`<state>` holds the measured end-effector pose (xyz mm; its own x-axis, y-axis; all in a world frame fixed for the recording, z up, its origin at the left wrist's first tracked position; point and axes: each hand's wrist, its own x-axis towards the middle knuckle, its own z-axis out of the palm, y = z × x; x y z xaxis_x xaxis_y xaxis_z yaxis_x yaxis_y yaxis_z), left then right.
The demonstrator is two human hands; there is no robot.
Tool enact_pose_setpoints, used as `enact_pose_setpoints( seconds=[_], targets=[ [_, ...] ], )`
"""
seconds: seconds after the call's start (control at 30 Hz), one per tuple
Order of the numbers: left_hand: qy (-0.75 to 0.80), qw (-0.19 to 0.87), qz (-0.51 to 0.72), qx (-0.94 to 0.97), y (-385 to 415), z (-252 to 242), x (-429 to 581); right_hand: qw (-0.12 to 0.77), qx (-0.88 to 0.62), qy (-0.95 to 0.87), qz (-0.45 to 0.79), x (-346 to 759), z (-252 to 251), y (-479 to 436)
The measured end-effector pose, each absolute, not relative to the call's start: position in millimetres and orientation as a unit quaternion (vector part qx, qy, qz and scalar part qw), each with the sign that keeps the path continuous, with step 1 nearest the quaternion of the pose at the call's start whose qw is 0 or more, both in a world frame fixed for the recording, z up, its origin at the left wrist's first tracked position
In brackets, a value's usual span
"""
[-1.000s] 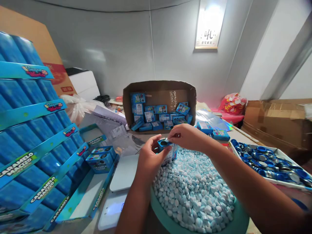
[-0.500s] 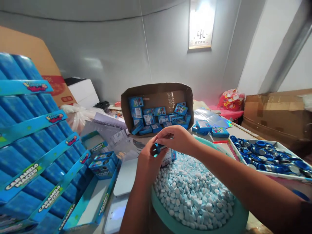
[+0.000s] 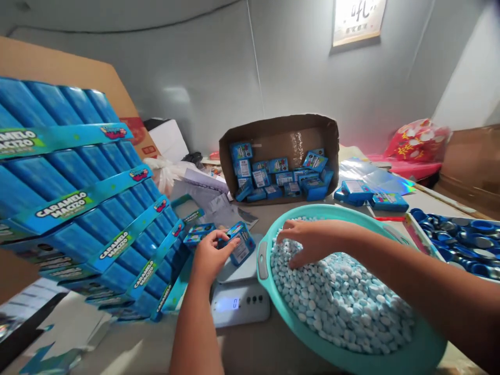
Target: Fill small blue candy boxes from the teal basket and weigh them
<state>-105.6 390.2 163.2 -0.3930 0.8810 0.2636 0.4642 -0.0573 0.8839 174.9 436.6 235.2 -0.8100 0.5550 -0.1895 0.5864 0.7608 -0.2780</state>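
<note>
view from the person's head, looking down at a crowded work table. the left hand (image 3: 209,255) is closed around a small blue box (image 3: 241,244), thumb on the near side and fingers wrapped over its left end. the box sticks out to the right of the grip, tilted, with its printed label facing the camera. it sits over the far left corner of a white scale (image 3: 239,298); whether it rests on the platform cannot be told. the scale's lit display shows 0.

just right of the scale stands a teal basin (image 3: 264,260) heaped with pale blue candies (image 3: 344,299). the right hand (image 3: 312,240) lies palm down on the far left part of the heap, fingers bent into the candies. whether it has any of them in its grasp cannot be told. the two hands are near each other, with the basin's rim between them.

to the left, a stack of blue display trays (image 3: 78,208) marked "caramelo macizo" leans back. behind the hands, an open cardboard carton (image 3: 279,130) on its side holds many more blue boxes. at the right edge is a tray of blue caps (image 3: 457,239), with a red bag (image 3: 416,143) beyond it.
</note>
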Motion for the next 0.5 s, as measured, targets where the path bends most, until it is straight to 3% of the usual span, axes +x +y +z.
enact_pose_setpoints(
  seconds=[0.23, 0.5],
  targets=[
    [0.654, 0.207, 0.499, 0.530, 388, 160, -106, 0.061, 0.293, 0.938, -0.175, 173, 237, 434],
    [0.594, 0.338, 0.513, 0.519, 377, 169, -107, 0.041, 0.279, 0.940, -0.189, 173, 235, 434]
  ],
)
